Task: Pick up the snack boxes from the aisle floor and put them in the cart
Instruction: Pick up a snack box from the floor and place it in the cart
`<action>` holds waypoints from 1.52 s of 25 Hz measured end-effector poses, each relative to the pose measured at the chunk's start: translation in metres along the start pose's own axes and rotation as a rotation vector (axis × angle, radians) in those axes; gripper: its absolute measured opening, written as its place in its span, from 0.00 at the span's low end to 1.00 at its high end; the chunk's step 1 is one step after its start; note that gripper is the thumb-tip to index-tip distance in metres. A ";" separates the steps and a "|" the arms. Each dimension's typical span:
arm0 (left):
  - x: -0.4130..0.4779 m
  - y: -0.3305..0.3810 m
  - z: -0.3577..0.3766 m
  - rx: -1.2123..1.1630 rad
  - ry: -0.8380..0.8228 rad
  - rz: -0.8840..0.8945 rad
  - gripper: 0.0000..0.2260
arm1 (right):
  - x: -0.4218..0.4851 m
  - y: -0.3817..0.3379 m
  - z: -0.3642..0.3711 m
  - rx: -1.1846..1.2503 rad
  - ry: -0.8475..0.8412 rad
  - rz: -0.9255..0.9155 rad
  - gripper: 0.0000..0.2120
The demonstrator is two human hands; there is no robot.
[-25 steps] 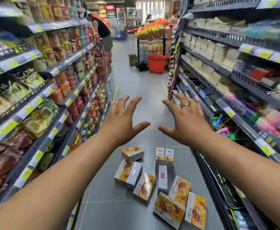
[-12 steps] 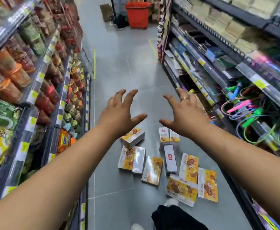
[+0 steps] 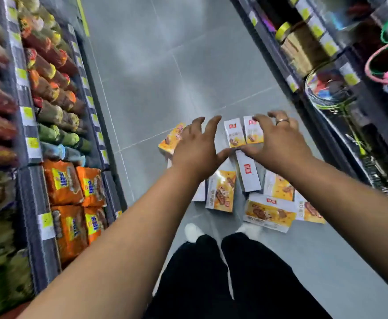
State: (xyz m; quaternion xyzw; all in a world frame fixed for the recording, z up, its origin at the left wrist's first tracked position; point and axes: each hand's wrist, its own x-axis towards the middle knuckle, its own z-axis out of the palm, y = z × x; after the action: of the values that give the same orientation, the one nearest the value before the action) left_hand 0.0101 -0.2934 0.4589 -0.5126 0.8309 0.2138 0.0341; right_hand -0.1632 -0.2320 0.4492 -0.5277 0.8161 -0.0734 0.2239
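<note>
Nothing looks done yet: the snack boxes [image 3: 221,192] lie scattered on the aisle floor [image 3: 160,72] by the person's feet [image 3: 192,231], the left hand [image 3: 195,148] and right hand [image 3: 278,143] hover above them with fingers spread, holding nothing, and no cart is in view

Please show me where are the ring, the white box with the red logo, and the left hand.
ring [image 3: 282,121], head view, on the band over the finger.
white box with the red logo [image 3: 250,180], head view, on its white face below the logo.
left hand [image 3: 195,153], head view, on its back.
</note>
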 end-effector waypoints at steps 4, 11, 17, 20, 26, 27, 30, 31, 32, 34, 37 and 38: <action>0.073 -0.015 0.117 0.051 -0.172 0.098 0.34 | 0.040 0.069 0.098 0.094 -0.054 0.169 0.34; 0.144 -0.063 0.331 0.232 -0.398 0.303 0.36 | 0.063 0.167 0.331 0.105 -0.200 0.266 0.35; 0.215 -0.088 0.474 0.477 -0.393 0.539 0.39 | 0.102 0.226 0.469 0.043 -0.226 0.422 0.44; 0.243 -0.084 0.521 0.583 -0.402 0.737 0.42 | 0.115 0.236 0.510 -0.012 -0.188 0.426 0.46; 0.281 -0.080 0.539 0.703 -0.346 0.904 0.43 | 0.117 0.247 0.517 0.027 -0.029 0.447 0.39; 0.281 -0.074 0.531 0.683 -0.334 0.932 0.42 | 0.112 0.247 0.507 0.051 -0.016 0.455 0.39; 0.279 -0.051 0.486 0.668 -0.327 1.056 0.40 | 0.092 0.242 0.460 0.123 0.000 0.426 0.36; 0.276 -0.044 0.466 0.659 -0.343 1.081 0.41 | 0.084 0.239 0.441 0.129 -0.008 0.413 0.36; 0.275 -0.037 0.445 0.643 -0.362 1.100 0.42 | 0.077 0.235 0.419 0.134 -0.025 0.399 0.35; 0.270 -0.015 0.385 0.599 -0.410 1.110 0.44 | 0.061 0.221 0.353 0.158 -0.057 0.382 0.33; 0.260 0.035 0.273 0.549 -0.393 1.200 0.44 | 0.026 0.194 0.231 0.129 -0.059 0.388 0.31; 0.252 0.052 0.231 0.536 -0.366 1.233 0.44 | 0.013 0.180 0.188 0.121 -0.047 0.376 0.30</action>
State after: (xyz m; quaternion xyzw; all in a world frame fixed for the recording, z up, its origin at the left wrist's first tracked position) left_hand -0.1909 -0.3946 0.1970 0.1230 0.9753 0.0645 0.1715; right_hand -0.2338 -0.1441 0.2137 -0.3532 0.8888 -0.0670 0.2841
